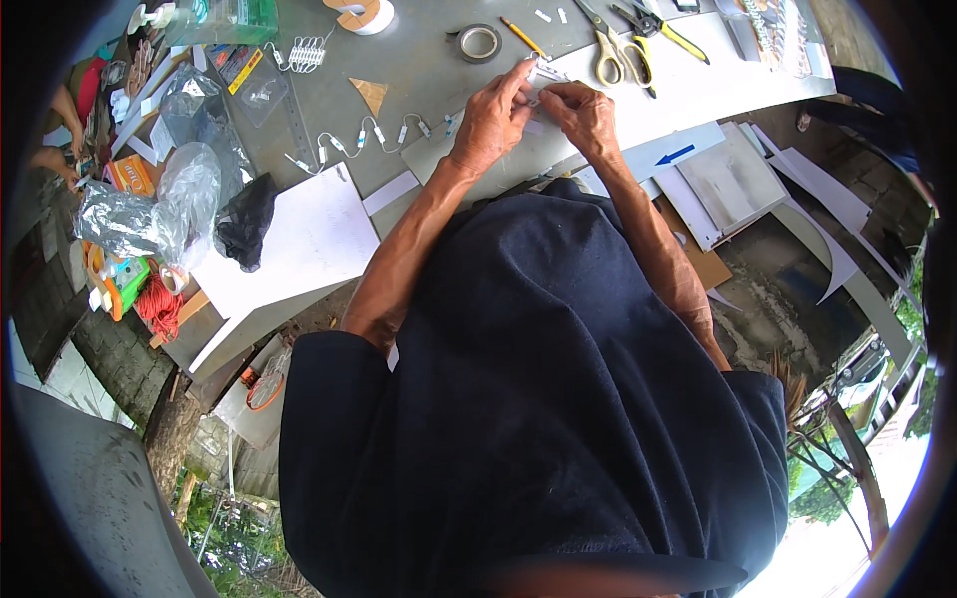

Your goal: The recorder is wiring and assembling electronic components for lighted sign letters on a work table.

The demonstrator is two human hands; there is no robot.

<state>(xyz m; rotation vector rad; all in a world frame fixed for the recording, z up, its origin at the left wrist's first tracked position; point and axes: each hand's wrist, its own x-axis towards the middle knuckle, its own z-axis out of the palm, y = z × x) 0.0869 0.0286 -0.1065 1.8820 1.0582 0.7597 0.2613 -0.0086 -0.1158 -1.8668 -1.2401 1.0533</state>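
Both hands meet over the far side of the table, fingers bent in a pinch. My left hand (491,120) and my right hand (586,118) close on a small white piece (544,73) between their fingertips; its details are partly hidden by the fingers. A string of small white modules joined by thin wire (361,136) runs along the grey tabletop toward my left wrist. Just beyond the fingers lie a roll of dark tape (478,43), an orange pencil (523,38) and scissors with pale handles (611,60).
Yellow-handled pliers (670,33) lie at the far right. Another bundle of white modules (307,54) rests at the back, near a brown triangular scrap (370,96). Plastic bags (189,199) and red cord (159,304) crowd the left. Another person's hand (55,164) shows at the left edge.
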